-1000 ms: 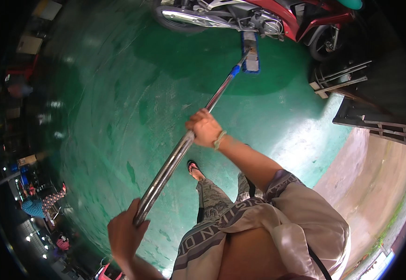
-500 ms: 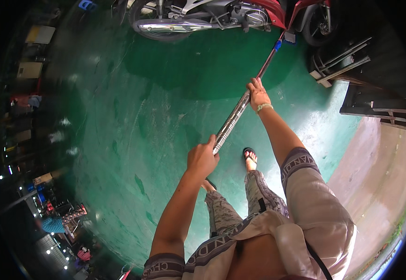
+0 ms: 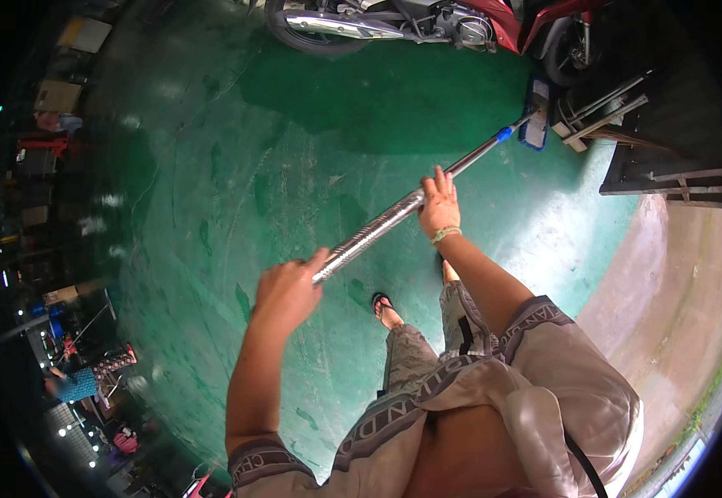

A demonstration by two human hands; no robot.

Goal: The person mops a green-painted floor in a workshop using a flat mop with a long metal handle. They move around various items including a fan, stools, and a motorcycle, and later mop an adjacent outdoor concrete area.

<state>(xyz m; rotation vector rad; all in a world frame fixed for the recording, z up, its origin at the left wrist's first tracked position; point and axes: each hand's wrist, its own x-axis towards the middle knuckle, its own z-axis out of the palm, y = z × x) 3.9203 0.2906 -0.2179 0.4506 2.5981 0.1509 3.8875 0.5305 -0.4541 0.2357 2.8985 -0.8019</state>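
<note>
Left hand [image 3: 286, 292] closed around the near end of a shiny metal mop pole [image 3: 377, 226], fingers wrapped over the top, grip full. Right hand [image 3: 438, 206] clamped on the same pole further along, roughly at mid-length, knuckles up, a pale band at the wrist. Pole slanted up and to the right across the view, silver and ribbed between the two hands, ending in a blue collar [image 3: 504, 133] near the far end. Blue mop head [image 3: 535, 112] fixed beyond the collar, lying flat on the green painted floor [image 3: 211, 191], just beside a wooden pallet [image 3: 602, 116] and close under the front wheel of a red motorcycle [image 3: 494, 21]. Floor wet-looking, with glare patches to the right of the pole. Sandalled foot [image 3: 386, 309] planted on the floor below the pole, between the two arms. Pale concrete strip [image 3: 668, 282] bordering the green floor at right. Cluttered stalls and small lights along the dark left rim, too small to identify.
</note>
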